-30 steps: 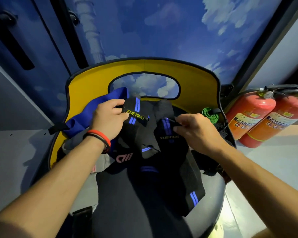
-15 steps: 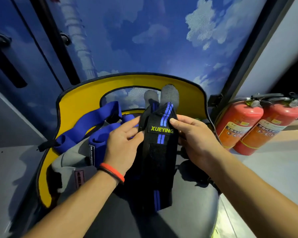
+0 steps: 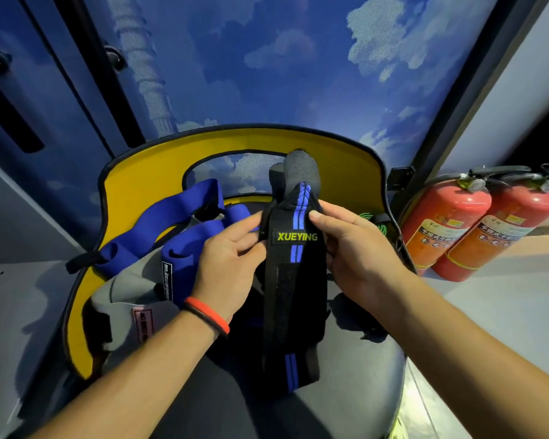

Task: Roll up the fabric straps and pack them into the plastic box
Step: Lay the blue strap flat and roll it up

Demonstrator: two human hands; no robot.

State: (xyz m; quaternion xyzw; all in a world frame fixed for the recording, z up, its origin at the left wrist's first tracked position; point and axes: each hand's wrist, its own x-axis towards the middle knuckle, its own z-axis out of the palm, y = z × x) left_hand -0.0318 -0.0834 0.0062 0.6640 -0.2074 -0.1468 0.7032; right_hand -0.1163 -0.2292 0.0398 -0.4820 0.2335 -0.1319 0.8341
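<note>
Left hand (image 3: 230, 264), right hand (image 3: 358, 251): each pinching a side edge of the black blue-striped fabric strap (image 3: 293, 289), now hanging straight above the grey padded seat (image 3: 362, 381), no longer lying bunched; rolling can start. Blue fabric straps (image 3: 184, 217) lying leftward; plastic box unseen.

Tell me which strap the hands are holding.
The black strap with the XUEYING label, held by left hand and right hand; the blue straps lie to its left.

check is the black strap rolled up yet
Not rolled: the black strap hangs long, left hand and right hand pinching its top.
</note>
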